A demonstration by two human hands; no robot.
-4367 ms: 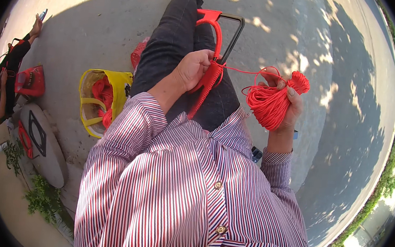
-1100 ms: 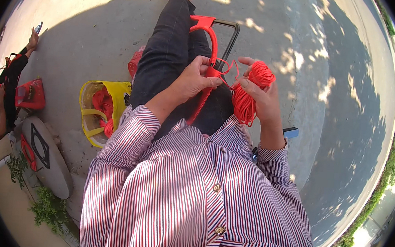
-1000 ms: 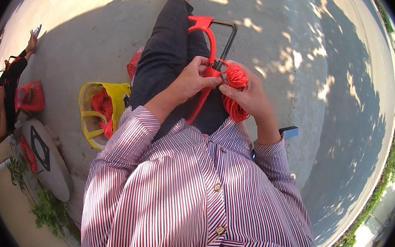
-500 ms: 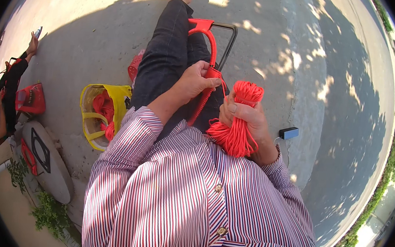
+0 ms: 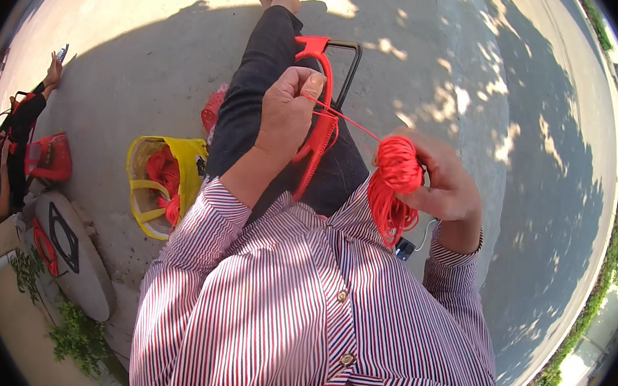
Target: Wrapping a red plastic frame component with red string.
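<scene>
A person in a striped shirt (image 5: 314,317) sits on pavement, looking down at their lap. The right hand (image 5: 444,182), which half a second ago held the red cord bundle (image 5: 395,182) close to the chest, has swung out to the right, drawing a strand (image 5: 344,117) taut, so another wrap seems under way. The bundle is a bright, loosely looped skein, gripped in closed fingers. Further out, the left hand (image 5: 288,111) clamps the red frame tool (image 5: 318,121) on the thigh. A yellow bag (image 5: 142,187) sits beyond.
</scene>
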